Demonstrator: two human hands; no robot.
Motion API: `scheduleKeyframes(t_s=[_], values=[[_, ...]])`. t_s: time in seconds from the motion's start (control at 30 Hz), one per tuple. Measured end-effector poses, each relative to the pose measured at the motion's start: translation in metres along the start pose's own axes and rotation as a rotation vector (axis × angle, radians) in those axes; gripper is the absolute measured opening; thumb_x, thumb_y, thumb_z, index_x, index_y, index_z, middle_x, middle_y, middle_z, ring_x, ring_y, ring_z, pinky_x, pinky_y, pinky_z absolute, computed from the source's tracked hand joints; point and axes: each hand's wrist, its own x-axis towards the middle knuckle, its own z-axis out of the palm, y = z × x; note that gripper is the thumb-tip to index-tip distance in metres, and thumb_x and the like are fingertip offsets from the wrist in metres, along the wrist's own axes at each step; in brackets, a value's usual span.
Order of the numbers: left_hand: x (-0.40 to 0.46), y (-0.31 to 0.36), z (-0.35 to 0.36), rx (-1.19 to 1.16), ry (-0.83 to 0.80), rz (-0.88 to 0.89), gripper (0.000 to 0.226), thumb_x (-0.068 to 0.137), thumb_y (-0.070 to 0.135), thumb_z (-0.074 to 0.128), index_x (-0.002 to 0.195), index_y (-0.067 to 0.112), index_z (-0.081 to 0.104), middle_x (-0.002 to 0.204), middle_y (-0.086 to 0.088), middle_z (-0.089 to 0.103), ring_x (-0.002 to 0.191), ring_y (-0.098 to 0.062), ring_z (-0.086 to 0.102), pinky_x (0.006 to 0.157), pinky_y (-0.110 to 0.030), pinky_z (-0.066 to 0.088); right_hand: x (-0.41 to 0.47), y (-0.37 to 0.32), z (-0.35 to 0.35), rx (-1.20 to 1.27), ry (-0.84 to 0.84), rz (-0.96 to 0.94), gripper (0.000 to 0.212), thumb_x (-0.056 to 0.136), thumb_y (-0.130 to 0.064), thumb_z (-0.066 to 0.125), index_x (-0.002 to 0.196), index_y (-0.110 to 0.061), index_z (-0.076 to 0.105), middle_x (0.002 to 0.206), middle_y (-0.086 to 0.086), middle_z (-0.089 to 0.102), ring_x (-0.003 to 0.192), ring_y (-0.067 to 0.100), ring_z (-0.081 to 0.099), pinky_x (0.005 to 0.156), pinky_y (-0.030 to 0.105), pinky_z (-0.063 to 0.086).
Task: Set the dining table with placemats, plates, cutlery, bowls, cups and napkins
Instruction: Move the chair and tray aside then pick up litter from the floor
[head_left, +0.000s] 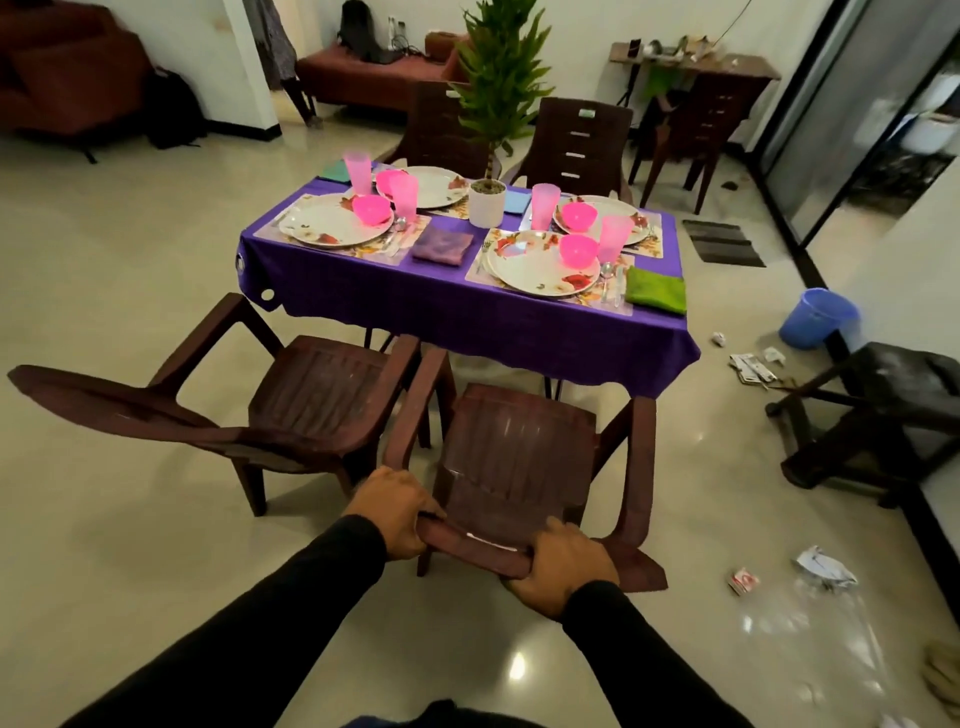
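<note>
The dining table (395, 306) wears a purple cloth and carries several floral placemats, each with a white flowered plate (540, 265), a pink bowl (577, 248), a pink cup (614, 238) and cutlery (612, 283). A purple napkin (442, 245) lies at the middle, a green napkin (655, 291) at the near right corner. A brown plastic chair (514, 457) stands in front of the table. My left hand (390, 512) and my right hand (561, 566) both grip the top of its backrest.
A second brown chair (311, 395) stands to the left, two more (576, 140) behind the table. A potted plant (487, 200) sits mid-table. A dark stool (883, 415), a blue bucket (815, 317) and scattered paper litter (821, 569) lie on the floor at right.
</note>
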Motion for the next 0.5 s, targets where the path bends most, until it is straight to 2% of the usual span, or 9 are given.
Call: scheduleKeyframes(t_s=[0.17, 0.37, 0.5], values=[[0.005, -0.008, 0.004, -0.033, 0.056, 0.035, 0.044, 0.071, 0.060, 0.060, 0.111, 0.046, 0.073, 0.109, 0.018, 0.073, 0.108, -0.011, 0.063, 0.096, -0.035, 0.043, 0.006, -0.003, 0.002, -0.010, 0.041, 0.020, 0.069, 0.070, -0.079, 0.043, 0.118, -0.033, 0.061, 0.115, -0.002, 0.058, 0.109, 0.025, 0.058, 0.088, 0.039, 0.051], [0.006, -0.016, 0.012, -0.043, 0.113, 0.073, 0.054, 0.067, 0.068, 0.047, 0.106, 0.044, 0.074, 0.105, 0.020, 0.073, 0.099, -0.010, 0.068, 0.090, -0.034, 0.049, 0.011, -0.007, 0.005, -0.012, 0.048, 0.018, 0.071, 0.069, -0.081, 0.041, 0.123, -0.040, 0.057, 0.116, -0.006, 0.059, 0.108, 0.023, 0.059, 0.086, 0.038, 0.053], [0.003, -0.014, 0.014, -0.053, 0.190, 0.081, 0.043, 0.063, 0.065, 0.061, 0.093, 0.041, 0.078, 0.090, 0.017, 0.075, 0.083, -0.013, 0.071, 0.081, -0.034, 0.053, 0.010, -0.006, 0.004, -0.024, 0.049, 0.021, 0.070, 0.070, -0.082, 0.040, 0.122, -0.040, 0.059, 0.112, -0.006, 0.058, 0.106, 0.022, 0.059, 0.083, 0.035, 0.051]])
